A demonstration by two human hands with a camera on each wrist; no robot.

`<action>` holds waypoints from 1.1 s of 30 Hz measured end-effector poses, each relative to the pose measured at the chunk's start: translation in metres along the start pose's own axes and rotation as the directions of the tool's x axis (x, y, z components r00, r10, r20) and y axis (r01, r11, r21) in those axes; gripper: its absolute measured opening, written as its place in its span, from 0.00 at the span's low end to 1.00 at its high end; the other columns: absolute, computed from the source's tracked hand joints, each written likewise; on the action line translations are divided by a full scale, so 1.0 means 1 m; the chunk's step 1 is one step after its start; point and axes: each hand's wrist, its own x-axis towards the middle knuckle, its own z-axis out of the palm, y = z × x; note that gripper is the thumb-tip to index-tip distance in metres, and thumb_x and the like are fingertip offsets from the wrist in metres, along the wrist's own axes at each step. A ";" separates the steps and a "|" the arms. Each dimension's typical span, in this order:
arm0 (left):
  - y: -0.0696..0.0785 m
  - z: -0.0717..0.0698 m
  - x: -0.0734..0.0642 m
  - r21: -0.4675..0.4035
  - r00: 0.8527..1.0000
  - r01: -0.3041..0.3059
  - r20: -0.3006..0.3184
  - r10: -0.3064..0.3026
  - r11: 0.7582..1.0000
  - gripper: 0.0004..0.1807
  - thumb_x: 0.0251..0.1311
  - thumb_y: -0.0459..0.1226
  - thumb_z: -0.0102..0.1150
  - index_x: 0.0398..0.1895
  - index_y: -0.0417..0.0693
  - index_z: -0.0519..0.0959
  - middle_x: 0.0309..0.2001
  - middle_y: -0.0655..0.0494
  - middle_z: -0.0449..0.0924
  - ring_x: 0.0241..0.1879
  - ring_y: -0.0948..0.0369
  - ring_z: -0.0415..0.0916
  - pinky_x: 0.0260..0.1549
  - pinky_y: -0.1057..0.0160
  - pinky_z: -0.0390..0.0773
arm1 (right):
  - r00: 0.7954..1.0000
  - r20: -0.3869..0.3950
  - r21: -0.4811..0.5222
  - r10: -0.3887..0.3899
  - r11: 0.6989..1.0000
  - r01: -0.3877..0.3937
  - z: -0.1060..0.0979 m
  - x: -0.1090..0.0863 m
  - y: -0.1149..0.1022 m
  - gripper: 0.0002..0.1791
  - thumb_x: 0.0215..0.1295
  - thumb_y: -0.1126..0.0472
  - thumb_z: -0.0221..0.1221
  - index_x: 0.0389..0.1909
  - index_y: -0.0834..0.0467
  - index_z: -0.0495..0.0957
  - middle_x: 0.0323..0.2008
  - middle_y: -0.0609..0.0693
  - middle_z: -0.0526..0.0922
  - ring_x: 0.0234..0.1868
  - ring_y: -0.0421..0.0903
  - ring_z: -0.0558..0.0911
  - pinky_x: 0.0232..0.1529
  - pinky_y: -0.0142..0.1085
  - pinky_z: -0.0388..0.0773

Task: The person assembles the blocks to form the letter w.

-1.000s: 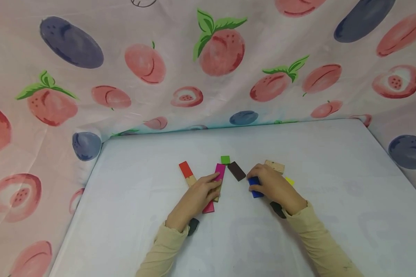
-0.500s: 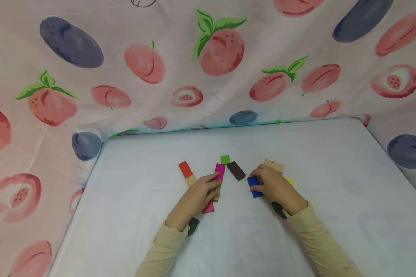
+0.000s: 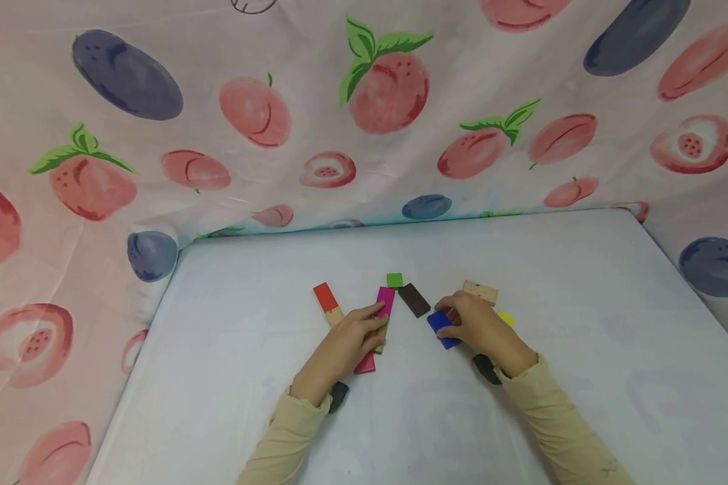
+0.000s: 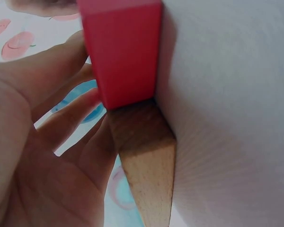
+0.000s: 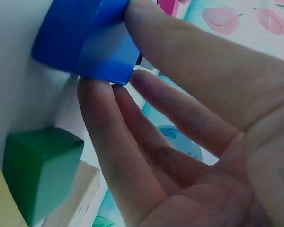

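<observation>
My right hand (image 3: 479, 327) pinches a blue block (image 3: 439, 320) between thumb and fingers, low over the white table. In the right wrist view the thumb presses one side of the blue block (image 5: 90, 42) and fingertips meet its edge. My left hand (image 3: 352, 340) lies across a V of blocks, fingers extended over the magenta block (image 3: 385, 298). Below that hand shows the end of a pink block (image 3: 365, 364). A plain wooden block (image 3: 335, 316) runs under the hand from the red block (image 3: 324, 296). The left wrist view shows a pinkish-red block (image 4: 123, 61) meeting a wooden one (image 4: 149, 170) beside the fingers.
Between the hands lies a dark brown block (image 3: 414, 300), its upper end near a small green block (image 3: 394, 279). A pale wooden block (image 3: 480, 291) and a yellow block (image 3: 506, 317) lie beyond the right hand. Another green block (image 5: 42, 175) shows in the right wrist view.
The blue block has turned counter-clockwise in my right hand, its far end swinging slightly left. My left hand and the blocks beneath it stay put.
</observation>
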 end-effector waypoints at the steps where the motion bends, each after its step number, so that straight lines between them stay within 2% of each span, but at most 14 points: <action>1: 0.000 0.000 0.000 -0.002 1.000 -0.001 0.000 0.001 1.000 0.24 0.64 0.37 0.65 0.63 0.44 0.78 0.71 0.51 0.67 0.69 0.52 0.66 0.63 0.58 0.73 | 1.000 0.003 0.005 0.002 1.000 -0.002 0.000 0.000 0.000 0.22 0.55 0.67 0.71 0.50 0.69 0.80 0.40 0.57 0.82 0.41 0.51 0.81 0.45 0.45 0.83; 16: 0.000 0.001 0.000 0.005 1.000 0.004 -0.006 -0.004 1.000 0.24 0.64 0.39 0.65 0.63 0.44 0.78 0.71 0.52 0.67 0.69 0.52 0.66 0.63 0.57 0.73 | 0.999 0.036 0.024 0.004 1.000 -0.005 -0.001 0.003 -0.003 0.22 0.55 0.69 0.71 0.50 0.70 0.79 0.42 0.58 0.84 0.43 0.51 0.81 0.46 0.45 0.82; 33: -0.002 0.001 0.001 0.012 1.000 -0.006 -0.014 0.006 1.000 0.24 0.64 0.38 0.65 0.63 0.44 0.78 0.71 0.52 0.67 0.69 0.53 0.66 0.64 0.57 0.72 | 1.000 0.031 0.036 0.004 0.999 -0.005 0.000 0.008 -0.006 0.21 0.55 0.70 0.70 0.50 0.71 0.80 0.42 0.59 0.85 0.42 0.51 0.82 0.46 0.44 0.83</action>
